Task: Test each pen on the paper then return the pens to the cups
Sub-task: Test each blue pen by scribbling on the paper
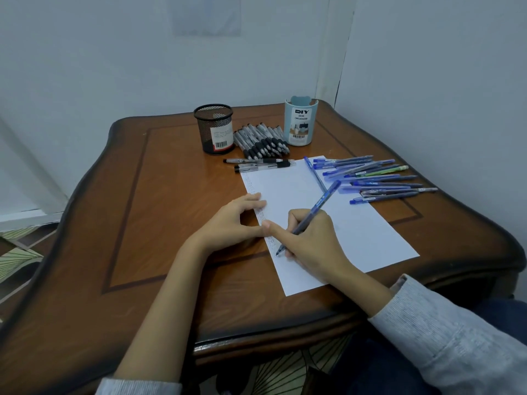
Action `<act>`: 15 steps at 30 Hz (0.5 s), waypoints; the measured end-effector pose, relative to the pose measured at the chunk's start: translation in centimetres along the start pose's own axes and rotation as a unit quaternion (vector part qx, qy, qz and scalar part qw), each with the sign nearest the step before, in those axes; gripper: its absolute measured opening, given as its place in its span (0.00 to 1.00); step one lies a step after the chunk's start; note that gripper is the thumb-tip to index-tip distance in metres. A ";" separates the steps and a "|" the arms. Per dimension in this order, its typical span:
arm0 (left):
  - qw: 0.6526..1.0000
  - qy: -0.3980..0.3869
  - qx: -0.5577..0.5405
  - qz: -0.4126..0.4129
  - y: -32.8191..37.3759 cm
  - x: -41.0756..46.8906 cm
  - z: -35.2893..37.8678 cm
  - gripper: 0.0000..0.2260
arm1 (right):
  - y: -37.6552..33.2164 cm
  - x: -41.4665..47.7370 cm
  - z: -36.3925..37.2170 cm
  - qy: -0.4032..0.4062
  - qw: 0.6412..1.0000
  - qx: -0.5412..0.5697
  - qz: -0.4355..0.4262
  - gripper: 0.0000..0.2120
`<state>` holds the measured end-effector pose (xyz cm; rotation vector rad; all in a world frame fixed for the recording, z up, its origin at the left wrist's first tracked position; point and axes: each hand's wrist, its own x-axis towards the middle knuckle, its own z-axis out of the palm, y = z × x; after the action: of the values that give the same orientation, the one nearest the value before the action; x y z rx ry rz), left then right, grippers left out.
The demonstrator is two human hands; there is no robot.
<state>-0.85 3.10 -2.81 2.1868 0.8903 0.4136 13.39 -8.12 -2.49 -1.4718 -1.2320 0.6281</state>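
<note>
A brown wooden table (171, 195) with a dark inlaid border fills most of the frame. 1 white sheet of paper (356, 223) is laid at centre-right, slanting from upper centre to lower right. A column of small pen marks runs down its left edge, too small to be read.

2 hands are seen at centre, w/ grey sleeves at the bottom edge. The left hand (231, 220) is spread, fingertips and thumb pressed on the paper's left edge, nothing held. The right hand (310, 240) is clamped round 1 held blue pen (316, 209), its tip set on the paper near the left edge, just below the left thumb. Print on the barrel can't be read.

2 cups stand at upper centre. The pale blue cup (301, 122) is labelled "DIY DESK ORGANIZER" w/ a barcode beneath. The black mesh cup (215, 129), to its left, bears a white-and-red sticker w/ a barcode, text too small to read.

Between the cups a black pen pile (261, 139) is heaped, too overlapped for an exact count. Just below it, 2 or 3 separate black pens (262, 165) lie crosswise at the paper's top edge. At centre-right approx. 10 loose blue pens (379, 185) are fanned out, partly on the paper's corner, w/ 1 green pen (390, 169) among them. 1 lone blue pen (315, 173) lies on the paper, just above the held one.
</note>
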 end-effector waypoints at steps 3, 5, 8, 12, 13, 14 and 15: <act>1.000 0.005 -0.007 -0.007 0.0 0.0 0.1 0.30 | 0.4 0.1 -0.1 -0.001 1.000 -0.023 -0.018 0.21; 1.000 0.008 -0.007 -0.008 0.0 0.0 0.1 0.29 | 0.4 0.2 -0.1 -0.011 1.000 -0.017 -0.018 0.20; 1.000 0.008 -0.009 -0.006 -0.1 0.1 0.1 0.29 | 0.5 0.1 0.0 -0.031 0.999 0.001 -0.021 0.21; 1.000 0.007 -0.012 -0.009 0.0 0.1 0.1 0.29 | 0.6 0.2 0.0 -0.034 0.999 0.014 -0.016 0.22; 1.000 0.007 -0.010 -0.010 0.0 0.1 0.1 0.29 | 0.6 0.2 0.0 -0.035 0.999 0.013 -0.016 0.21; 1.000 0.009 -0.009 -0.009 0.0 0.0 0.1 0.29 | 0.6 0.2 0.1 -0.036 0.999 0.012 -0.017 0.21; 1.000 0.010 -0.008 -0.008 0.0 0.0 0.1 0.29 | 0.5 0.1 0.2 -0.035 0.999 0.010 -0.018 0.21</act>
<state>-0.78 3.06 -2.90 2.1627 0.9111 0.4351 13.49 -7.88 -3.02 -1.4180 -1.2989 0.6713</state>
